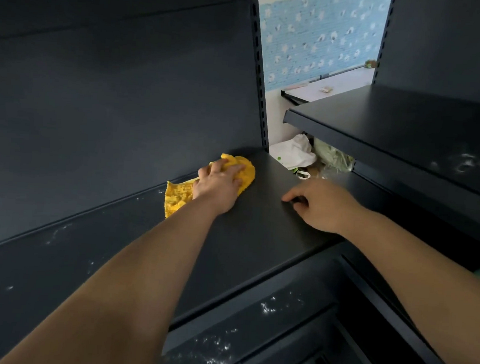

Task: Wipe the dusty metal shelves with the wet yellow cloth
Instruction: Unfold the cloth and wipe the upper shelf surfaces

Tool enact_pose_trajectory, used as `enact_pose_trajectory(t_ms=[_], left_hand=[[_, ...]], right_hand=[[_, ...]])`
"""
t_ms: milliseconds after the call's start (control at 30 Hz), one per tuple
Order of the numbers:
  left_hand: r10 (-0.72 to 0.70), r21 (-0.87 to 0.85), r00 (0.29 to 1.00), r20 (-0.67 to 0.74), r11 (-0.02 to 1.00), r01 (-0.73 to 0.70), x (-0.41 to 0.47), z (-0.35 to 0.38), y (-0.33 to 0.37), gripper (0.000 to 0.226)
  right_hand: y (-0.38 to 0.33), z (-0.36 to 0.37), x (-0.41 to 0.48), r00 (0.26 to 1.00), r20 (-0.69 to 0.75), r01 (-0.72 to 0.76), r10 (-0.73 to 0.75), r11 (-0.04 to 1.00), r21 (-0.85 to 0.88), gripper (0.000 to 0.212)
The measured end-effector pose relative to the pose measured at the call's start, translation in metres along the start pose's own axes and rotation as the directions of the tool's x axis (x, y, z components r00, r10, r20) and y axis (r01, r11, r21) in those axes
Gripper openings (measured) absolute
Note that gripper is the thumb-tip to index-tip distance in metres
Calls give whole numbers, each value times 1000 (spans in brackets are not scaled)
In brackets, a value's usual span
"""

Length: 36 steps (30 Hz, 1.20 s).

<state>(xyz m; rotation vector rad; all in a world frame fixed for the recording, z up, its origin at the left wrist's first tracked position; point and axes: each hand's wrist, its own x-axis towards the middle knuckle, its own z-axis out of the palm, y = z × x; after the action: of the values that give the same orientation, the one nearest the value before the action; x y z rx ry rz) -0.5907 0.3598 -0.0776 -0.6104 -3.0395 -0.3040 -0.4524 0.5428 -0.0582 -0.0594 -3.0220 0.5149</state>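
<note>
A yellow cloth [248,172] lies bunched on the dark metal shelf [258,234] near its back right corner. My left hand [218,184] presses down on the cloth, its fingers curled into the folds. The cloth's loose end [176,196] trails out to the left of my wrist. To the right, my right hand [321,206] rests on the shelf with its fingers loosely curled, holding nothing. White dust specks dot the left part of this shelf [56,234].
A lower shelf [251,324] in front carries white dust patches. A higher shelf [406,136] on the right also has dust. Slotted uprights [262,69] frame a gap showing white bags [294,153] and blue wallpaper behind.
</note>
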Motion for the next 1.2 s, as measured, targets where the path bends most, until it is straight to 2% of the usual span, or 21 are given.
enact_pose_trajectory(t_ms=[300,400,533,733,967,1067,1200], left_hand=[[145,-26,989,34,989,-145,60,9,42,45],[214,-53,975,61,976,-211,68,11,59,45],[219,-40,975,39,975,-217,63,13,59,44],[3,29,1000,25,1000,-4,29,5,32,44],[-202,23,979,18,979,202,-20,-8,-18,45],[-277,19,961,-10,961,277,-39,-11,-34,44],[-325,0,945,-39,946,325,-51,-12,-34,45]], right_hand=[[12,0,8,999,-5,-32,32,996,83,27],[12,2,7,1000,-8,-24,25,997,67,28],[9,2,6,1000,0,-29,29,999,32,30],[-4,5,4,999,14,-50,51,997,-50,39],[-13,8,-5,998,14,-53,54,997,-62,55],[-7,8,-12,996,-76,-49,49,999,-5,46],[3,6,-32,973,-229,-48,30,996,-74,36]])
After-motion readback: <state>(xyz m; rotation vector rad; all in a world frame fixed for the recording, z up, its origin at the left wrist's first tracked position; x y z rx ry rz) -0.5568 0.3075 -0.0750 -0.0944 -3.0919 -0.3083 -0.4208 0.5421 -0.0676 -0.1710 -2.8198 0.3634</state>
